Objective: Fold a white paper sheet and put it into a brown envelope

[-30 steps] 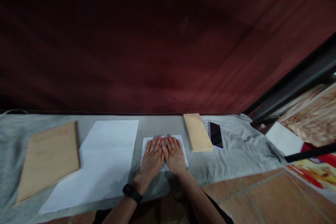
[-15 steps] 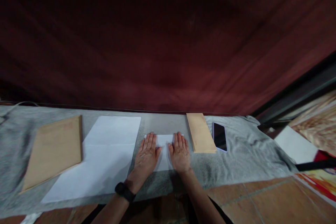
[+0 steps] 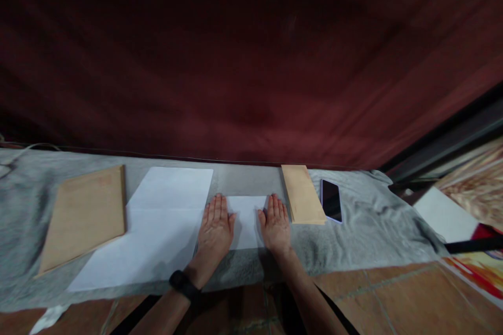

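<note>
A folded sheet of white paper (image 3: 247, 222) lies flat on the grey cloth in front of me. My left hand (image 3: 215, 229) rests palm down over its left edge, fingers stretched out and pointing away. Over the right edge, my right hand (image 3: 275, 226) lies flat in the same way, its thumb a little apart. Between the two hands the middle of the paper shows. Left of my left hand are larger white sheets (image 3: 157, 230) with a crease across them. A stack of tan envelopes (image 3: 302, 196) lies just right of my right hand.
A large brown envelope (image 3: 88, 209) overlaps the white sheets at the left. A phone (image 3: 331, 200) lies beyond the tan stack. The grey cloth (image 3: 373, 225) is wrinkled at the right. A dark red curtain (image 3: 251, 73) hangs behind; tiled floor (image 3: 353, 298) shows in front.
My hands have slid apart, left hand leftward and right hand rightward, toward the paper's side edges. More of the paper's middle shows. The view has shifted slightly.
</note>
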`<state>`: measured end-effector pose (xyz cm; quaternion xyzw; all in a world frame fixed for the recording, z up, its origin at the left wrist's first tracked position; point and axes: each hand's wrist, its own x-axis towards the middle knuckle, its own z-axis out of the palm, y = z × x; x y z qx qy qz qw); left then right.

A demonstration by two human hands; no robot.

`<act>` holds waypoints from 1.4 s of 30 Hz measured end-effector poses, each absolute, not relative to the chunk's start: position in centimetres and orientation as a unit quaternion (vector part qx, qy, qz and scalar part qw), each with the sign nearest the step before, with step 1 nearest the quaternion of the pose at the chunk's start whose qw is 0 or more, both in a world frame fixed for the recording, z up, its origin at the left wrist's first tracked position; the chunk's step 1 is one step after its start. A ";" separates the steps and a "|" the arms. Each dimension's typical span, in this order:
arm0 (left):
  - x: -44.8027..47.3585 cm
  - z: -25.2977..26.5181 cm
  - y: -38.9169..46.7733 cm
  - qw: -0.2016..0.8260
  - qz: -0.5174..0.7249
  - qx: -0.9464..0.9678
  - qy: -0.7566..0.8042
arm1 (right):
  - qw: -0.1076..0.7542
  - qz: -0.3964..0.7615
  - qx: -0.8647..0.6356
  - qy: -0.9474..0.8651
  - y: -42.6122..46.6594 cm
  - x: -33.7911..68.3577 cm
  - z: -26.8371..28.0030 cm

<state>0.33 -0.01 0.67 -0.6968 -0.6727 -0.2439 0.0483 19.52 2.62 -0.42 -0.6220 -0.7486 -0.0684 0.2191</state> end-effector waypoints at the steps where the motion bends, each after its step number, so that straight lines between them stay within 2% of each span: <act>1: 0.5 0.9 -0.2 0.048 -0.246 -0.702 -0.667 | 0.217 -0.066 -0.620 -0.751 2.5 19.5 -0.1; 7: 3.0 0.8 -2.3 0.053 -0.229 -0.789 -0.568 | 0.213 0.001 -0.543 -0.812 0.4 17.9 1.6; 12: 3.7 -0.5 -3.8 0.057 -0.189 -0.809 -0.554 | 0.191 0.030 -0.515 -0.835 -1.0 17.5 1.3; 22: 3.3 0.2 -4.0 0.043 -0.175 -0.783 -0.595 | 0.167 -0.006 -0.543 -0.823 -0.9 19.4 0.9; 42: 2.6 0.7 -4.2 0.060 -0.172 -0.779 -0.601 | 0.188 -0.065 -0.541 -0.817 -0.4 21.8 -0.2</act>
